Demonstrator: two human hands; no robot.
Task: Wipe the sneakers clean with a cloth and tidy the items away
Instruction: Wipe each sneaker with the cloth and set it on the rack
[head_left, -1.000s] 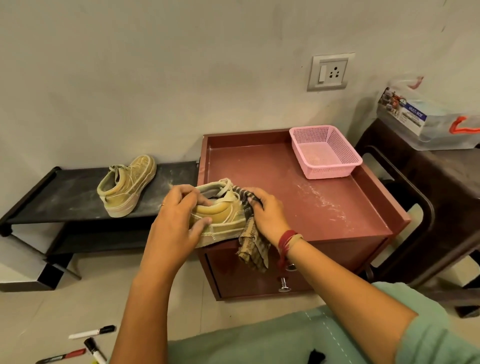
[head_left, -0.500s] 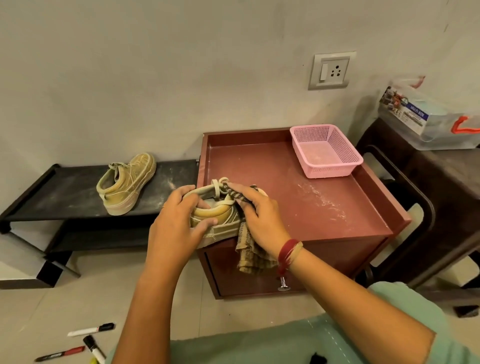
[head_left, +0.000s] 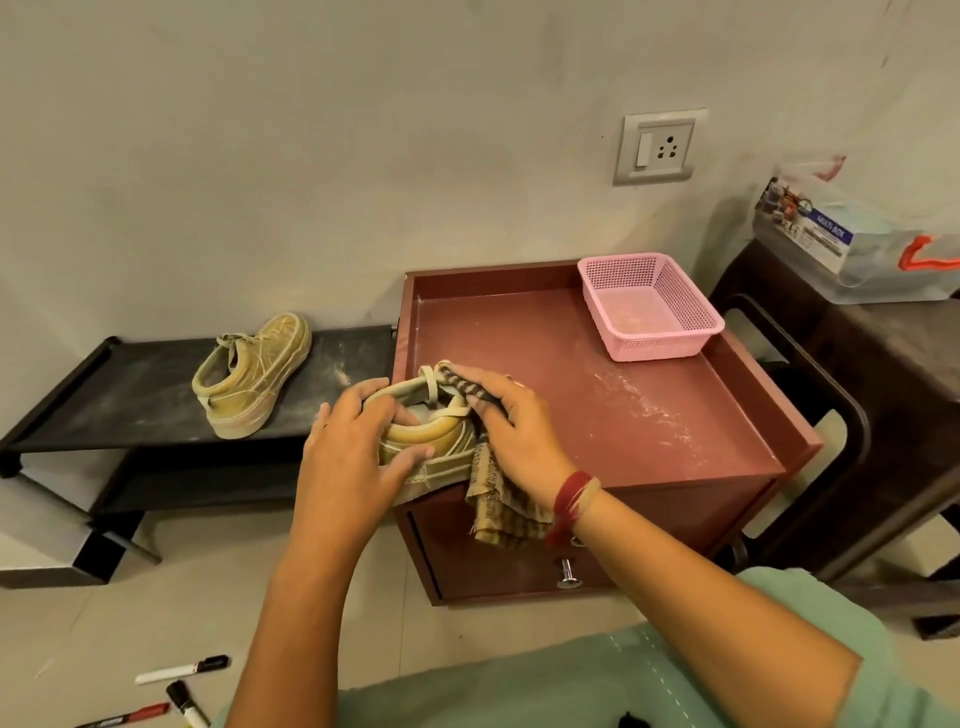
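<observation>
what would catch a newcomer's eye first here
At the front corner of the red cabinet, the left hand grips a tan sneaker while the right hand holds a checked cloth against it. A second sneaker sits on the black shelf, a pink basket at the cabinet's back.

My tan sneaker (head_left: 431, 441) sits on the red cabinet's (head_left: 571, 374) front-left corner, checked cloth (head_left: 498, 509) draped against it; its mate (head_left: 252, 374) stands left of the cabinet.
</observation>
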